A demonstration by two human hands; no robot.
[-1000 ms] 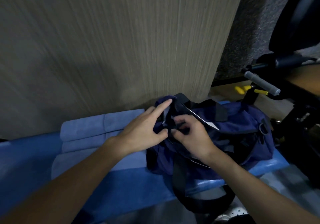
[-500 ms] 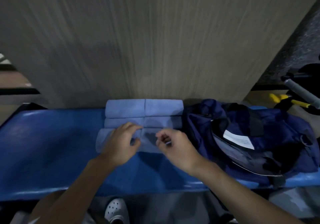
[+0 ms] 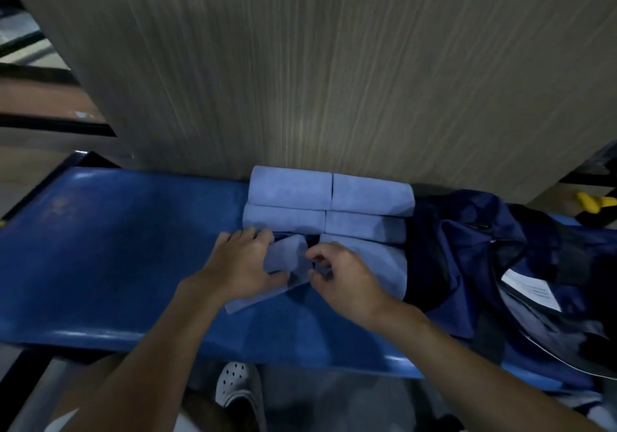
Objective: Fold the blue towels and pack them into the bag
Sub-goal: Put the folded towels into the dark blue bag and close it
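The bench [image 3: 117,248] runs left to right in front of me. The bag [image 3: 467,248] lies open on its right end, to the right of both my hands. The folded towels [image 3: 334,198] sit in paired rows at mid-bench, with the right column just beside the bag. The front-left towel [image 3: 287,254] lies skewed, its long axis running from near-left to far-right. My left hand [image 3: 240,264] grips its left part. My right hand [image 3: 347,278] is at its right end, fingers curled; I cannot tell whether it pinches the cloth. Judgement: transfer to the bag goes rightward, and my right hand is nearer.
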